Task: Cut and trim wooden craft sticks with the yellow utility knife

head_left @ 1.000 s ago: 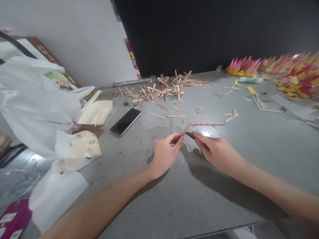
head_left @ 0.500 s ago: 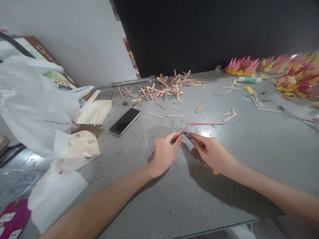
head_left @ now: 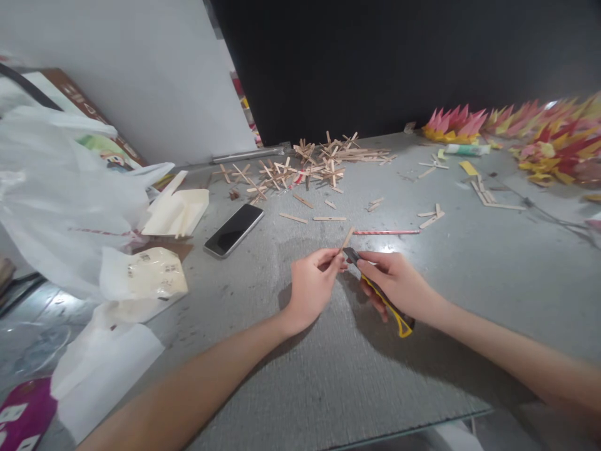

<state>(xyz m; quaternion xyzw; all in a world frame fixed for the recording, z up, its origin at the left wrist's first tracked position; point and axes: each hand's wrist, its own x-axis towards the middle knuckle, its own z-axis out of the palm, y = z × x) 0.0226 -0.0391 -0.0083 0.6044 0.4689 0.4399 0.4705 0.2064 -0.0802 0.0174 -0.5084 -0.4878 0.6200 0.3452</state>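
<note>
My left hand (head_left: 312,285) pinches a short wooden stick (head_left: 347,238) that points up and away over the grey table (head_left: 328,376). My right hand (head_left: 399,283) is wrapped round a yellow and black utility knife (head_left: 385,302), whose tip sits against the stick close to my left fingertips. Both hands hover just above the table's middle. A red pencil (head_left: 385,232) lies just beyond them.
A pile of crossed wooden sticks (head_left: 310,166) lies at the back, with loose sticks (head_left: 328,218) nearer. A phone (head_left: 233,230) rests to the left, beside a cream box (head_left: 177,212) and white plastic bags (head_left: 70,194). Pink and yellow folded paper shapes (head_left: 516,128) line the right back.
My right hand has turned and drawn back slightly, so the knife's yellow handle now shows below it. The left hand and the stick have barely moved.
</note>
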